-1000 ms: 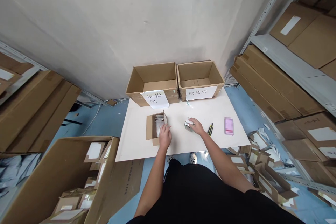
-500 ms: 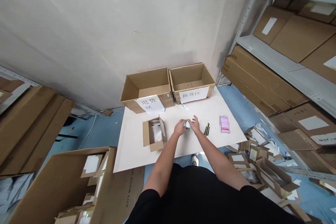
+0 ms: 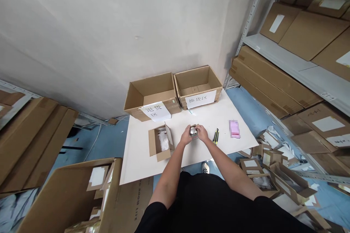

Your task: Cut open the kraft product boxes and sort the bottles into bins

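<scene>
Between my two hands is a small box-like item [image 3: 193, 131] with a shiny, rounded silver surface showing on top; its exact kind is too small to make out. My left hand [image 3: 186, 136] is closed on its left side. On the other side my right hand [image 3: 202, 133] grips it, fingers curled in. To the left stands an open cardboard box [image 3: 160, 156] holding a clear plastic wrapping [image 3: 163, 139]. A black and yellow utility knife [image 3: 216, 136] lies just right of my right hand. Farther right there is a pink blurred rectangle [image 3: 234, 129] on the white table [image 3: 142, 169].
Two open cartons with handwritten paper signs, a left carton [image 3: 175, 104] and a right carton [image 3: 218, 94], stand along the table's back edge. A large carton [image 3: 116, 167] is at the lower left. Shelving [image 3: 290, 54] with boxes rises at right, above opened boxes [image 3: 284, 182] on the floor.
My right hand's raised fingers have come down and closed around the item. A shiny silver surface now shows on it, where a whitish top showed before. The view has shifted slightly.
</scene>
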Tool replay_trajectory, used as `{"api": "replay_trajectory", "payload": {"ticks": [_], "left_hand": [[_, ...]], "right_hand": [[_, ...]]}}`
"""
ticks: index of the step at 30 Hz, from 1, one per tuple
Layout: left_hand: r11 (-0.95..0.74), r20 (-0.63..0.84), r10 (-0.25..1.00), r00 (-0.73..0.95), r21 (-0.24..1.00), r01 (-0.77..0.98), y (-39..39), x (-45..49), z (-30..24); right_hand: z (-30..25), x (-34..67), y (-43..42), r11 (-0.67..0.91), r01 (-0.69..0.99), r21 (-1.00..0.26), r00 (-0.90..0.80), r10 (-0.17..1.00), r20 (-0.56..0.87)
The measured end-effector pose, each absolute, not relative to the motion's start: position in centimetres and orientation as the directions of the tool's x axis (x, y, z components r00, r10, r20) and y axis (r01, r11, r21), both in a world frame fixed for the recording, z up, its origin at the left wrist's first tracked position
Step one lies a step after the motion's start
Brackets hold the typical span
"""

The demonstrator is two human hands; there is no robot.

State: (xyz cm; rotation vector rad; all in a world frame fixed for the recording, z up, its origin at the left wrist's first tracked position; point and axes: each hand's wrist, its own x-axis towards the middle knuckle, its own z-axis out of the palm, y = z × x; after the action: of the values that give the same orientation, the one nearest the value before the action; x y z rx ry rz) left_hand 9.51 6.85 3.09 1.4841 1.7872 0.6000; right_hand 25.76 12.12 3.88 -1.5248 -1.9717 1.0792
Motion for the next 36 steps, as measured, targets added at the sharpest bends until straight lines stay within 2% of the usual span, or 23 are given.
{"api": "replay_trajectory", "payload": {"ticks": [3, 7, 11, 14, 17, 20, 22, 25, 29, 33, 34, 36], "left_hand": [[0.295, -0.252, 0.955, -0.16, 0.728, 0.619, 7.0, 9.8, 3.6], [0.318, -0.268, 0.947, -0.179, 0.694, 0.646, 7.1, 9.8, 4.7], [0.349, -0.317, 0.931, -0.179, 0.638, 0.686, 7.2, 9.7, 5.5], [0.351, -0.327, 0.929, -0.174, 0.629, 0.694, 7.3, 9.9, 5.8], [0.362, -0.329, 0.924, -0.195, 0.585, 0.726, 7.5, 10.1, 6.1], [0.402, -0.349, 0.905, -0.242, 0.522, 0.752, 7.7, 10.4, 6.3], [0.419, -0.36, 0.897, -0.256, 0.509, 0.752, 7.8, 10.6, 6.5], [0.415, -0.363, 0.899, -0.245, 0.53, 0.739, 7.9, 10.6, 6.6], [0.355, -0.314, 0.93, -0.19, 0.641, 0.681, 7.6, 9.8, 7.3], [0.403, -0.171, 0.862, -0.477, 0.802, 0.441, 6.7, 8.9, 10.8], [0.365, -0.125, 0.838, -0.531, 0.852, 0.376, 6.5, 8.9, 12.3], [0.166, 0.014, 0.842, -0.539, 0.944, 0.284, 6.4, 9.6, 15.9]], "right_hand": [[4.7, 25.7, 12.5, 0.108, 0.746, -0.657, -0.349, 0.904, -0.247], [6.4, 24.5, 13.6, 0.128, 0.845, -0.52, -0.359, 0.856, -0.372], [7.8, 23.4, 14.8, 0.134, 0.864, -0.485, -0.365, 0.832, -0.419], [8.5, 23.1, 15.0, 0.149, 0.859, -0.49, -0.375, 0.835, -0.402], [9.8, 23.5, 14.7, 0.167, 0.82, -0.548, -0.381, 0.873, -0.304], [12.9, 24.0, 15.0, 0.117, 0.719, -0.685, -0.327, 0.927, -0.185], [15.9, 24.5, 15.7, 0.119, 0.594, -0.795, -0.318, 0.943, -0.096], [20.6, 25.1, 17.2, 0.206, 0.373, -0.905, -0.346, 0.936, 0.07], [25.0, 26.2, 18.2, 0.255, 0.159, -0.954, -0.346, 0.919, 0.188], [26.9, 27.2, 17.7, 0.2, 0.039, -0.979, -0.313, 0.933, 0.178], [27.2, 27.3, 17.5, 0.182, 0.021, -0.983, -0.306, 0.937, 0.167], [27.5, 27.2, 17.1, 0.147, 0.003, -0.989, -0.3, 0.944, 0.139]]}}
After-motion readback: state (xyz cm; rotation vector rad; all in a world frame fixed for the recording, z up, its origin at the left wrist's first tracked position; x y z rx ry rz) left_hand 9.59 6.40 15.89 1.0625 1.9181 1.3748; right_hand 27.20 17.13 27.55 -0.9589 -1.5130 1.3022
